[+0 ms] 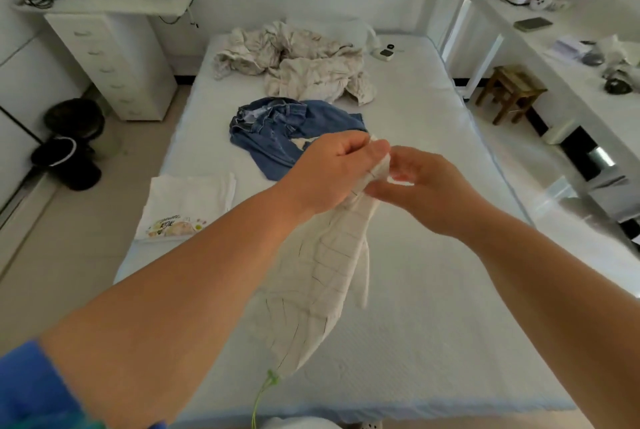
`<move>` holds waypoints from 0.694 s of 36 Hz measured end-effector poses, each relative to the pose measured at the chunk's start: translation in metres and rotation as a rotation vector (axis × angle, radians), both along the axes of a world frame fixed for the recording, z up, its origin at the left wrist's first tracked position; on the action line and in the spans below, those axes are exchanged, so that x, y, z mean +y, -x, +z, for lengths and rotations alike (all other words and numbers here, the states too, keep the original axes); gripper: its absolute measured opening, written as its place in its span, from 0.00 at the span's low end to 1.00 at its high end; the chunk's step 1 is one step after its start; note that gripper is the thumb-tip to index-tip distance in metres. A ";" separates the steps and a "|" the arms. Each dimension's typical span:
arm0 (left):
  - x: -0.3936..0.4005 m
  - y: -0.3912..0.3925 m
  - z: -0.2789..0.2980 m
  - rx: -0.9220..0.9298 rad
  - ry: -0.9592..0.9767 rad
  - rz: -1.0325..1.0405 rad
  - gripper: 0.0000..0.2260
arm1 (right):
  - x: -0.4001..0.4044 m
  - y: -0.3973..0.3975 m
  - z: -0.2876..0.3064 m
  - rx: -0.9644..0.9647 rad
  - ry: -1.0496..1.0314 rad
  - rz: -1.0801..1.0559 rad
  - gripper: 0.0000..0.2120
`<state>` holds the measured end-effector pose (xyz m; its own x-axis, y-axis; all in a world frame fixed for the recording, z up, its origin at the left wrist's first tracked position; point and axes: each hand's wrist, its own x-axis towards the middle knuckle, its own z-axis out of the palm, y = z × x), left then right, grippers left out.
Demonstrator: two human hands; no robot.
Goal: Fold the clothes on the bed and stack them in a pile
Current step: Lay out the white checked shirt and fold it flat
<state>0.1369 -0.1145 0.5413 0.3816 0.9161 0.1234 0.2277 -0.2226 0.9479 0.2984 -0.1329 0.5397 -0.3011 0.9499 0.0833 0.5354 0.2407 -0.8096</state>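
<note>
Partly done: folded white printed garment [188,201] on white mattress [433,324]; cream checked cloth garment [322,266] raised above mattress, pinched by left hand [332,174] and right hand [424,186]; crumpled blue denim jeans [277,132] and rumpled beige fabric heap [294,58] unfolded.

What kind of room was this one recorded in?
Most likely a small bedroom at home. A bed with a bare white mattress fills the middle, with jeans and crumpled bedding on it, and a white drawer unit stands beside it.
</note>
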 end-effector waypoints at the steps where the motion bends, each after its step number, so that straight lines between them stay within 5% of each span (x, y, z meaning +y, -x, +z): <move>1: 0.001 0.004 -0.003 -0.039 0.034 -0.014 0.16 | 0.001 0.002 0.000 0.053 0.005 -0.009 0.08; 4: 0.002 0.023 -0.017 0.009 0.153 -0.102 0.12 | 0.002 0.006 -0.002 0.278 0.074 0.024 0.10; 8: -0.001 0.042 -0.043 0.351 0.241 -0.236 0.11 | 0.005 0.004 -0.004 0.471 0.174 0.025 0.10; 10: -0.004 0.046 -0.045 0.352 0.311 -0.229 0.07 | 0.008 0.003 -0.004 0.464 0.205 0.004 0.10; 19: 0.004 0.043 -0.028 0.216 0.456 -0.249 0.22 | 0.008 -0.002 -0.009 0.472 0.295 -0.090 0.08; 22: 0.009 0.036 -0.026 0.254 0.425 -0.154 0.28 | 0.010 -0.005 -0.013 0.337 0.265 -0.203 0.06; 25: 0.009 0.028 -0.021 0.186 0.373 -0.075 0.26 | 0.010 -0.007 -0.020 -0.027 0.080 -0.500 0.12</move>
